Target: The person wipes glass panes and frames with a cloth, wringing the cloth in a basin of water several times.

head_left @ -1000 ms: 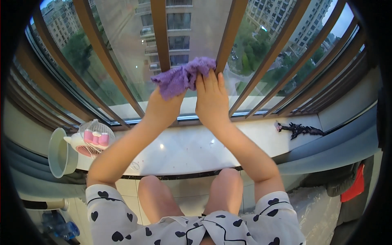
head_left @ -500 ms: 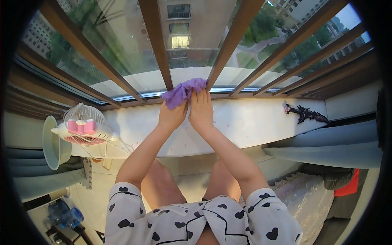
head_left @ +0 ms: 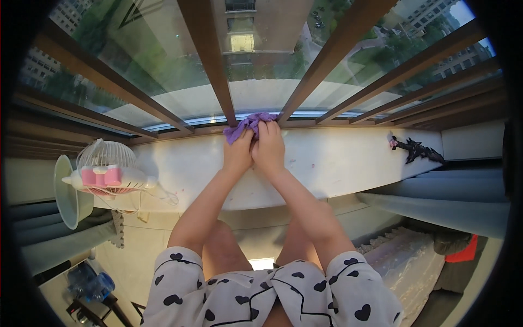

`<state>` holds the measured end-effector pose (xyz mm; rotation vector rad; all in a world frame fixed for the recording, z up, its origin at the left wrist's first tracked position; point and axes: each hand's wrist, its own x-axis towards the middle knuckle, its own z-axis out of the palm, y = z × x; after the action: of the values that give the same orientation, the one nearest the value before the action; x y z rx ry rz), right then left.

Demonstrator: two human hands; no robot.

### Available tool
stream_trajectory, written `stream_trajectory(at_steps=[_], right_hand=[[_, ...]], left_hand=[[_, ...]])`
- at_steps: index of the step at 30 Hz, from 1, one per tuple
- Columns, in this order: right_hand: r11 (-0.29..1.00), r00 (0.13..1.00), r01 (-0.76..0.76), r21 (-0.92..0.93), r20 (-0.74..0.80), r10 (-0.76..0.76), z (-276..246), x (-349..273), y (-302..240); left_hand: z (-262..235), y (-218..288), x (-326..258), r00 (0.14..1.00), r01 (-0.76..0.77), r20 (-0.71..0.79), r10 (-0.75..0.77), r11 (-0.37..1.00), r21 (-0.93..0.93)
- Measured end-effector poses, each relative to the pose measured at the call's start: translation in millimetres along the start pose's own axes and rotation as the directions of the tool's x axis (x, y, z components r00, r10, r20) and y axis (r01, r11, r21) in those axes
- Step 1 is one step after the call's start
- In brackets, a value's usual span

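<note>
1. Purple cloth [head_left: 249,125]: bunched at the foot of the window glass, at the far edge of the white windowsill [head_left: 338,161], between two brown bars.
2. Left hand [head_left: 238,154] and right hand [head_left: 268,148]: side by side, touching, both closed on the cloth and pressing it down.
3. Progress, judged: the wipe has reached the pane's lower edge; the sill nearer than the cloth appears undone.
4. Left of the cloth, a small fan [head_left: 106,171]; far right, a dark figurine [head_left: 417,150].
</note>
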<state>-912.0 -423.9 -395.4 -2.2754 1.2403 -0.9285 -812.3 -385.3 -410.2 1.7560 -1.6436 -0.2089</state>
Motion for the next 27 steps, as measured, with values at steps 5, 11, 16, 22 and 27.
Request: stream_trajectory(at_steps=[5,11,16,22,27], right_hand=[[0.984,0.999,-0.009,0.177,-0.035,0.016,12,-1,-1],[0.996,0.985,0.053,0.069,0.159,-0.063,4,-3,6],[0.988,0.977,-0.138,-0.067,0.157,0.147,-8,-9,11],[0.994,0.998,-0.02,0.107,0.058,0.014,-22,-30,52],[0.971,0.998,-0.044,0.237,-0.028,0.052,-19,-44,55]], left_hand=[[5,-3,-19,1.0,-0.017,0.011,0.016,0.994,0.107],[5,6,-22,0.986,0.166,0.007,-0.167,0.984,0.066],[18,14,-6,0.995,0.077,0.06,-0.075,0.997,-0.029],[23,7,7,0.91,0.358,0.352,-0.217,0.839,-0.41],[34,15,14,0.937,0.348,0.29,-0.196,0.618,-0.705]])
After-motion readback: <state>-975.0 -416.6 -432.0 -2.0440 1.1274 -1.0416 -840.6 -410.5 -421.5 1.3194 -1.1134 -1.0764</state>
